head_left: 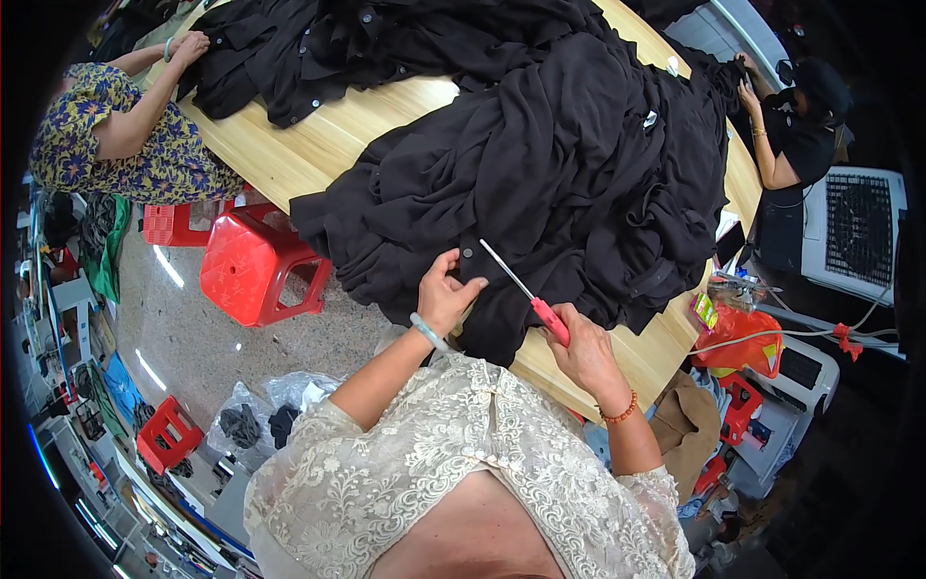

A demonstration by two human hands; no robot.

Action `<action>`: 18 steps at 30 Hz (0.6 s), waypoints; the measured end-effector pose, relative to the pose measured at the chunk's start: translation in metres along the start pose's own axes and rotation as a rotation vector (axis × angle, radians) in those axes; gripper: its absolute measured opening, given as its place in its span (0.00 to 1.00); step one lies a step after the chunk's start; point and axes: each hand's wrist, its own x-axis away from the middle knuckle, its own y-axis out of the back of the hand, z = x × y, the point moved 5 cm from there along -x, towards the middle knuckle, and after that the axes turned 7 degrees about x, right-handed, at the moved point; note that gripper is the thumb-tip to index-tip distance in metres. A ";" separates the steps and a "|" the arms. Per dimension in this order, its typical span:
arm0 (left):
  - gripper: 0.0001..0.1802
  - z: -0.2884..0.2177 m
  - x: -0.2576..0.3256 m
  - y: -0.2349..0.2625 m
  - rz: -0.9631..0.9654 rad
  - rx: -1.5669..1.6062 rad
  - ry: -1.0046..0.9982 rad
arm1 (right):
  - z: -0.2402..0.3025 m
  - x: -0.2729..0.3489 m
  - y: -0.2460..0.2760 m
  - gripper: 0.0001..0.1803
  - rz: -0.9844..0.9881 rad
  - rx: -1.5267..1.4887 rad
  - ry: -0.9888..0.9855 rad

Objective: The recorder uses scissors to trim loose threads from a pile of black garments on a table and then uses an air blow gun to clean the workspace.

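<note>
in the head view, the person sits at the near edge of a long wooden table [318, 145] and looks down at both hands. the left hand [446, 294] pinches the near edge of a big pile of black garments [569, 183]; the thumb and fingers are closed on the cloth, just beside a small dark button [468, 252]. a pale green bracelet [427, 331] is on this wrist. the right hand [584, 352] is clenched around the pink handle of a thin tool [524, 289], and its light metal part points up and to the left, over the black cloth, toward the left hand. i cannot tell what kind of tool it is exactly. an orange bead bracelet [619, 413] is on the right wrist.

the black pile covers the middle and right part of the table and hangs over its near edge. more black garments [318, 48] lie at the far left end. there, a person in a flowered top [106, 135] has one hand on the cloth. at the far right, a person in black [801, 125] also touches the pile. a red plastic stool [253, 265] stands on the floor, left of the hands. an orange bag [748, 343] lies at the right, near the table edge.
</note>
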 end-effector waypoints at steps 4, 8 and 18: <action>0.05 0.016 -0.016 0.007 -0.077 0.172 -0.056 | -0.009 0.011 0.000 0.15 -0.044 0.000 -0.013; 0.04 0.005 -0.014 0.010 -0.026 0.128 -0.107 | -0.008 0.022 -0.004 0.14 0.044 0.041 -0.002; 0.02 -0.015 -0.006 0.006 -0.006 0.153 -0.185 | 0.009 0.032 0.005 0.15 0.012 0.031 -0.011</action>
